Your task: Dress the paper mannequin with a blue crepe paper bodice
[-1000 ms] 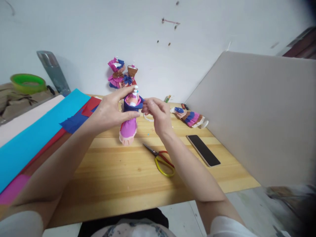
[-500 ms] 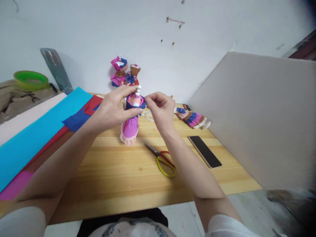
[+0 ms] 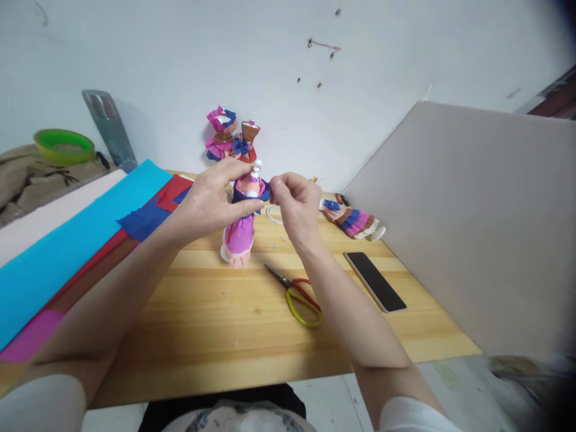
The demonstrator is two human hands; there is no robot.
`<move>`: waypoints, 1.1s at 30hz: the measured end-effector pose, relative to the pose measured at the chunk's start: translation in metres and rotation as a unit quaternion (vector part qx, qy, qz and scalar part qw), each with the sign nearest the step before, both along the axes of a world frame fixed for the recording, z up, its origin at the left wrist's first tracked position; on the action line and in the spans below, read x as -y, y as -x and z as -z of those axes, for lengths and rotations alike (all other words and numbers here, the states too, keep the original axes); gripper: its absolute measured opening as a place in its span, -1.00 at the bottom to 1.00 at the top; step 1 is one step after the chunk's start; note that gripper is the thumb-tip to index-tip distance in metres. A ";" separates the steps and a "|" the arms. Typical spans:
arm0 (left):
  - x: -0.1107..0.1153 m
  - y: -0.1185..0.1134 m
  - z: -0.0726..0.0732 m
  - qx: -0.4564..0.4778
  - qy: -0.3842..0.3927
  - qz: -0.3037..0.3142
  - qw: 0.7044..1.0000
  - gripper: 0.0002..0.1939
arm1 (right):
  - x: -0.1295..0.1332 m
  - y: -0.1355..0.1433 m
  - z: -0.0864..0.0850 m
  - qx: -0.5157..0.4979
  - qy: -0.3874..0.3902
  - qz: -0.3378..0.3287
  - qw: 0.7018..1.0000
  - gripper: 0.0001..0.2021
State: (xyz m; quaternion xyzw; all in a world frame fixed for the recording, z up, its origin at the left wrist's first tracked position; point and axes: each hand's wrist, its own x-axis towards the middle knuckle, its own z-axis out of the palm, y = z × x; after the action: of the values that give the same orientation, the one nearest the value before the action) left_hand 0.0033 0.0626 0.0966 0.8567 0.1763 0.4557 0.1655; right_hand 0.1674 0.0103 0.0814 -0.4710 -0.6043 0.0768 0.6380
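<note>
Cupping the top of a small dress form [image 3: 240, 236]: left grip [image 3: 207, 197] closed around it, thumb against the blue strip [image 3: 266, 193]. Right grip [image 3: 297, 198] narrow, pinching that strip's end at the form's right side. Form roughly upright over the counter [image 3: 211, 327].

Done, as I judge it: magenta skirt on, pale frill at the hem, blue wrapped about the upper part. Left: the strip's end, seemingly unfastened.

Scissors [image 3: 288, 284] lie nearer me, unheld; phone [image 3: 375, 281] to their right. Beyond, another dressed form [image 3: 353, 221] lies down; two more [image 3: 222, 138] near the wall, apparently finished. Coloured sheets [image 3: 85, 221] at left.
</note>
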 end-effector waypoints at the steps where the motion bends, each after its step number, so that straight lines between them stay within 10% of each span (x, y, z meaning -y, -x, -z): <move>1: 0.000 0.000 0.000 -0.001 0.003 0.001 1.000 -0.66 | 0.001 0.000 0.000 -0.001 0.001 -0.007 1.000 -0.62; 33: 0.002 0.001 -0.003 0.002 0.058 0.007 0.998 -0.69 | 0.014 0.006 0.023 0.068 -0.027 -0.005 0.997 -0.83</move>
State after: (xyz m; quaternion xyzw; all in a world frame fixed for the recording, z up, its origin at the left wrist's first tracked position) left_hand 0.0024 0.0602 0.0998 0.8457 0.1965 0.4455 0.2184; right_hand 0.1612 -0.0035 0.0581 -0.4550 -0.6502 0.0320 0.6076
